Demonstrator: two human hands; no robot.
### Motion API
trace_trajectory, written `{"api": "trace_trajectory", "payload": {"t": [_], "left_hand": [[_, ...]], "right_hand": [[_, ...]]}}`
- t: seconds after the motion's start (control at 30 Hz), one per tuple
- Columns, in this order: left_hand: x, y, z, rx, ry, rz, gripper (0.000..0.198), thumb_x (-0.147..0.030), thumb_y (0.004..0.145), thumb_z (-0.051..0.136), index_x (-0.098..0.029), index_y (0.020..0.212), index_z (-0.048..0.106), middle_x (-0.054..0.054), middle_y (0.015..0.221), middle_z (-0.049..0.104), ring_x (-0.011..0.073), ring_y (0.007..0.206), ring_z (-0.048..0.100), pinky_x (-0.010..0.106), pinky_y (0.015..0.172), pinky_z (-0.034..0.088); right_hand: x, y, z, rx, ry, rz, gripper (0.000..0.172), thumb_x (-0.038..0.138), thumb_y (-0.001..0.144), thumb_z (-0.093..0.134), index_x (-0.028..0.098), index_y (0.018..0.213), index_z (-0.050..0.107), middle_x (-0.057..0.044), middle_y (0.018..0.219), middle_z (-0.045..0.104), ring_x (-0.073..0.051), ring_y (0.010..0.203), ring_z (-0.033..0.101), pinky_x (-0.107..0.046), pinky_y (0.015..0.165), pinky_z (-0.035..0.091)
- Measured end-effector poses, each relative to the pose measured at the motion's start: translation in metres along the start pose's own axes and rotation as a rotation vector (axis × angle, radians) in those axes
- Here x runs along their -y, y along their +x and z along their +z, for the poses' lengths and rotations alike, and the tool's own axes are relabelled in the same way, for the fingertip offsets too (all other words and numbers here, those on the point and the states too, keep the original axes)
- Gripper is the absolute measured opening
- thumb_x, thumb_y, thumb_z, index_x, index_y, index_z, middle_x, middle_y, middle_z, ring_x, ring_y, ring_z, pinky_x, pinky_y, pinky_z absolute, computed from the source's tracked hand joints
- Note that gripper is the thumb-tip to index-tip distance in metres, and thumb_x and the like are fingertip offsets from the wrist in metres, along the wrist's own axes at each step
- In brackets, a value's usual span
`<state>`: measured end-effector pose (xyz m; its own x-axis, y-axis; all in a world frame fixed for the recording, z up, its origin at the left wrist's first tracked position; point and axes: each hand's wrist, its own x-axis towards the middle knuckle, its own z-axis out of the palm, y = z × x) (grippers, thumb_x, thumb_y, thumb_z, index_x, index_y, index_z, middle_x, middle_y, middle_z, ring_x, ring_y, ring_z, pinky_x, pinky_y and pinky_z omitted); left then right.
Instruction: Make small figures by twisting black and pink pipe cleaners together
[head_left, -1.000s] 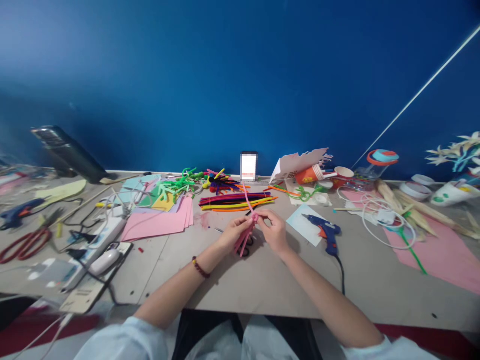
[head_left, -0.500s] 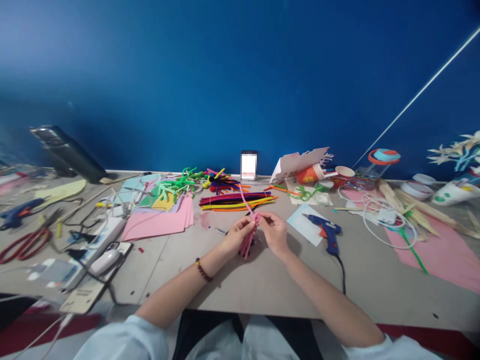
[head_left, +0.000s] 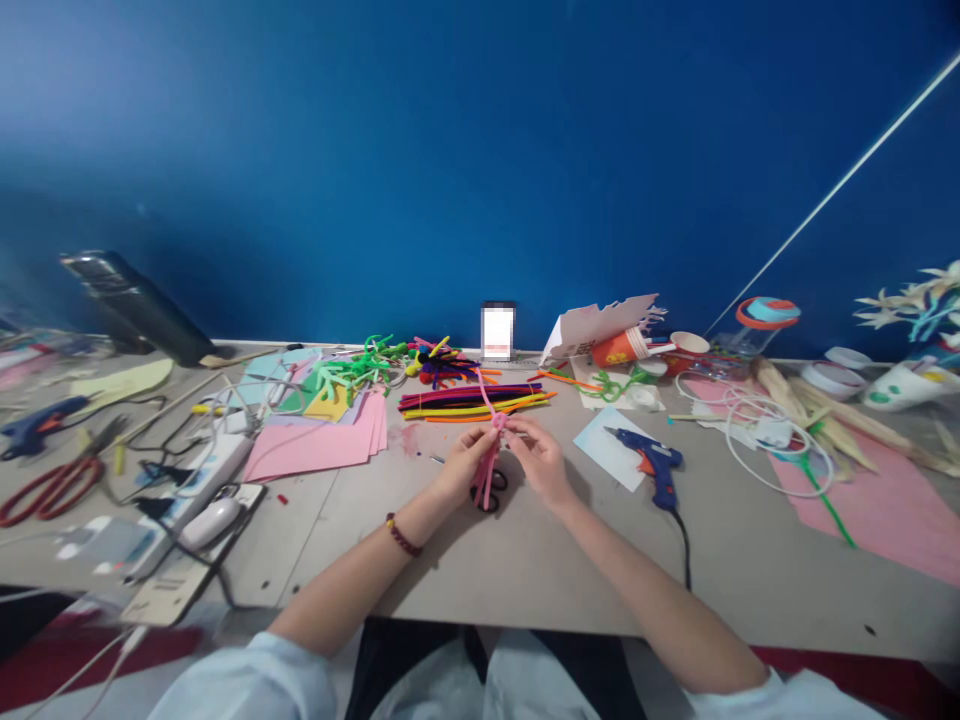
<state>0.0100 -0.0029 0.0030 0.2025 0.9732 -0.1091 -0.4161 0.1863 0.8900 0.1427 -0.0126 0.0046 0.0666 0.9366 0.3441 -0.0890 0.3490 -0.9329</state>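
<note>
Both hands meet over the middle of the table [head_left: 465, 570]. My left hand [head_left: 463, 464] and my right hand [head_left: 538, 458] pinch a bunch of pink pipe cleaners [head_left: 491, 455] at its twisted knot. Loose pink ends hang down from the knot and one strand sticks up toward the wall. Black-handled scissors [head_left: 489, 492] lie on the table just under the bunch. A bead bracelet sits on my left wrist.
A row of coloured pipe cleaners [head_left: 472, 401] lies behind the hands. A blue glue gun [head_left: 651, 463] rests to the right, pink paper sheets [head_left: 319, 443] to the left. Red scissors [head_left: 49, 487], a power strip [head_left: 202, 478], cables, paper cups [head_left: 622, 349] and corn husks [head_left: 840, 415] crowd the edges.
Both hands with the pink bunch have shifted slightly away from me, and the fingers have regripped the knot. The scissors beneath show more clearly now.
</note>
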Motion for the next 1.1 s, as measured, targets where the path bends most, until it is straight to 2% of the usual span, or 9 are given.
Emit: {"api": "trace_trajectory", "payload": {"t": [0.07,0.17,0.3,0.43,0.57,0.83,1.0,1.1], "left_hand": [[0.001,0.0,0.001,-0.016,0.062,0.086,0.028,-0.041,0.067,0.074,-0.015,0.068,0.063,-0.003,0.059,0.056,0.0063,0.051,0.047,0.019,0.051,0.037],[-0.001,-0.003,0.005,-0.013,0.118,0.141,0.03,-0.043,0.067,0.073,-0.015,0.067,0.063,-0.001,0.061,0.058,0.0079,0.055,0.049,0.02,0.054,0.039],[-0.005,-0.005,0.009,-0.004,0.086,0.135,0.033,-0.044,0.063,0.076,-0.015,0.063,0.061,-0.001,0.062,0.059,0.0085,0.057,0.051,0.021,0.057,0.043],[-0.007,-0.005,0.01,0.011,0.018,0.091,0.035,-0.044,0.058,0.079,-0.014,0.062,0.061,-0.001,0.061,0.059,0.0088,0.057,0.053,0.021,0.057,0.045],[-0.005,-0.006,0.011,0.017,0.001,0.055,0.032,-0.042,0.06,0.078,-0.015,0.064,0.061,-0.001,0.061,0.06,0.0083,0.055,0.053,0.02,0.055,0.044],[0.001,-0.009,0.01,-0.005,0.085,0.039,0.033,-0.045,0.065,0.074,-0.015,0.069,0.062,-0.002,0.06,0.059,0.0071,0.05,0.048,0.019,0.049,0.038],[-0.004,-0.009,0.011,-0.033,0.136,0.156,0.031,-0.044,0.066,0.073,-0.015,0.067,0.061,-0.001,0.063,0.058,0.0082,0.055,0.049,0.02,0.054,0.039],[-0.004,-0.008,0.008,-0.08,0.187,0.219,0.029,-0.043,0.069,0.07,-0.016,0.067,0.061,-0.002,0.061,0.056,0.0076,0.054,0.045,0.02,0.054,0.037]], "right_hand": [[-0.003,0.002,0.001,0.009,0.101,0.132,0.015,0.035,0.074,0.066,0.025,0.085,0.071,-0.005,0.102,0.064,-0.02,0.094,0.056,-0.03,0.072,0.048],[-0.008,0.003,0.002,0.027,0.319,0.34,0.018,0.035,0.071,0.07,0.024,0.086,0.072,-0.003,0.093,0.066,-0.017,0.082,0.056,-0.027,0.065,0.046],[-0.009,0.003,0.004,0.068,0.527,0.458,0.019,0.035,0.069,0.074,0.023,0.083,0.071,-0.001,0.083,0.067,-0.015,0.076,0.055,-0.027,0.065,0.046],[-0.005,0.002,0.005,0.103,0.569,0.488,0.02,0.037,0.068,0.074,0.022,0.081,0.07,-0.001,0.079,0.067,-0.015,0.074,0.055,-0.028,0.066,0.045],[-0.002,0.002,0.004,0.089,0.549,0.506,0.02,0.038,0.066,0.075,0.022,0.074,0.068,0.001,0.071,0.065,-0.014,0.069,0.055,-0.028,0.066,0.045],[-0.006,0.003,-0.001,0.067,0.535,0.474,0.014,0.032,0.064,0.074,0.022,0.07,0.065,0.002,0.076,0.067,-0.016,0.076,0.058,-0.031,0.075,0.044],[-0.007,0.002,0.0,0.073,0.554,0.472,0.013,0.033,0.071,0.068,0.022,0.076,0.065,0.0,0.08,0.067,-0.016,0.077,0.059,-0.031,0.07,0.044],[-0.008,0.003,-0.001,0.019,0.566,0.461,0.014,0.033,0.071,0.068,0.022,0.079,0.065,0.001,0.081,0.066,-0.014,0.071,0.058,-0.028,0.065,0.044]]}}
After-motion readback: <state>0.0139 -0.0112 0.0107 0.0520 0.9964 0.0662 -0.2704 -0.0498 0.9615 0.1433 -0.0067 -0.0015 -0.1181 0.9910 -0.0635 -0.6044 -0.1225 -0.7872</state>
